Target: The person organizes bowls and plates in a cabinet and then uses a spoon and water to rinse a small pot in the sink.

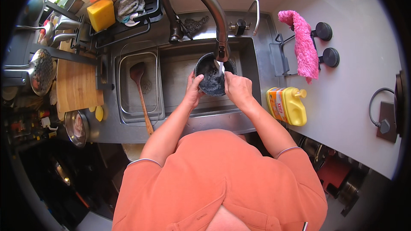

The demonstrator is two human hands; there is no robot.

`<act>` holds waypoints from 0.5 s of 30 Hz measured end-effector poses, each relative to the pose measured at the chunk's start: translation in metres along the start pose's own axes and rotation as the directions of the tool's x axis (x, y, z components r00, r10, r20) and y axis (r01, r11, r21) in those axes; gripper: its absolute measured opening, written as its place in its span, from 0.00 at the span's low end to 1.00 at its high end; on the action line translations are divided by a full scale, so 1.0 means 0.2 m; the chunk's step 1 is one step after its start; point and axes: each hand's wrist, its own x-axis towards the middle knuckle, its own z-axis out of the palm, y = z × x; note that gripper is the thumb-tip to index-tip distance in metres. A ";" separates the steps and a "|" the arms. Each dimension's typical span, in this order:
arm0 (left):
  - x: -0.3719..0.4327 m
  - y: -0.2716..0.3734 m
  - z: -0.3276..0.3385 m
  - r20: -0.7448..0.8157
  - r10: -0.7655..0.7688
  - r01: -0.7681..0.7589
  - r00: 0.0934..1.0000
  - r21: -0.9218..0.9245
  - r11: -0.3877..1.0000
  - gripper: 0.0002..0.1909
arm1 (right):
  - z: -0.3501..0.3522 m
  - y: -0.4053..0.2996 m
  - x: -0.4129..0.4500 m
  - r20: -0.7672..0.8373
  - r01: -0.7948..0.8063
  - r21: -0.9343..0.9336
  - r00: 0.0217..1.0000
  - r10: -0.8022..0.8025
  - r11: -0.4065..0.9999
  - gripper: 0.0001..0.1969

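Over the sink basin my left hand [193, 89] grips the left side of a dark speckled round bowl or pot [209, 81], thumb over its rim. My right hand [238, 86] is at the right rim, fingers bent inward around the end of a small white object [219, 65]; the object's kind is unclear. A stream of water runs from the pull-down faucet head [222, 51] into the bowl, and water moves inside it. My right fingertips are partly hidden. The bowl is held above the stainless steel sink [178, 93].
Left in the sink sits a wire-mesh basket [123, 104] with a wooden spatula [140, 86] leaning out. A yellow detergent bottle [286, 106] stands right; a pink fluffy cloth [301, 45] hangs on a rack. At left are a yellow sponge [101, 14], cutting board [75, 81] and metal bowl [77, 128].
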 end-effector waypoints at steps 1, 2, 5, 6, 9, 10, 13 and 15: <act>0.00 0.00 0.00 0.017 -0.005 0.005 1.000 -0.022 1.000 0.38 | 0.02 0.04 -0.02 0.045 0.057 -0.072 0.998 -0.054 0.996 0.10; 0.00 0.00 -0.01 0.019 -0.007 0.007 1.000 -0.021 1.000 0.38 | 0.03 0.06 -0.04 0.093 0.116 -0.141 0.990 -0.103 0.983 0.09; 0.03 -0.02 -0.04 0.055 0.067 -0.066 0.996 -0.030 0.997 0.41 | 0.03 -0.01 -0.11 0.200 0.018 -0.106 0.980 0.003 0.994 0.08; 0.03 -0.03 -0.06 0.078 0.052 -0.048 0.996 -0.048 0.998 0.41 | 0.04 -0.02 -0.11 0.136 0.040 -0.015 0.990 -0.038 0.999 0.09; 0.03 -0.04 -0.07 0.104 0.032 -0.024 0.994 -0.079 0.997 0.42 | 0.00 -0.03 -0.10 0.000 0.003 0.011 1.000 -0.003 1.000 0.09; 0.03 -0.04 -0.08 0.107 0.030 -0.021 0.994 -0.091 0.996 0.43 | 0.02 0.00 -0.11 -0.048 0.051 -0.016 0.998 -0.051 0.999 0.08; 0.03 -0.02 -0.08 0.054 0.004 -0.001 0.999 -0.057 0.998 0.44 | 0.05 0.03 -0.18 -0.002 0.089 0.005 0.996 -0.089 0.996 0.09; 0.03 0.01 -0.08 0.055 0.014 -0.012 0.998 -0.039 0.999 0.45 | 0.07 0.03 -0.23 0.066 0.082 0.016 0.994 -0.083 0.996 0.09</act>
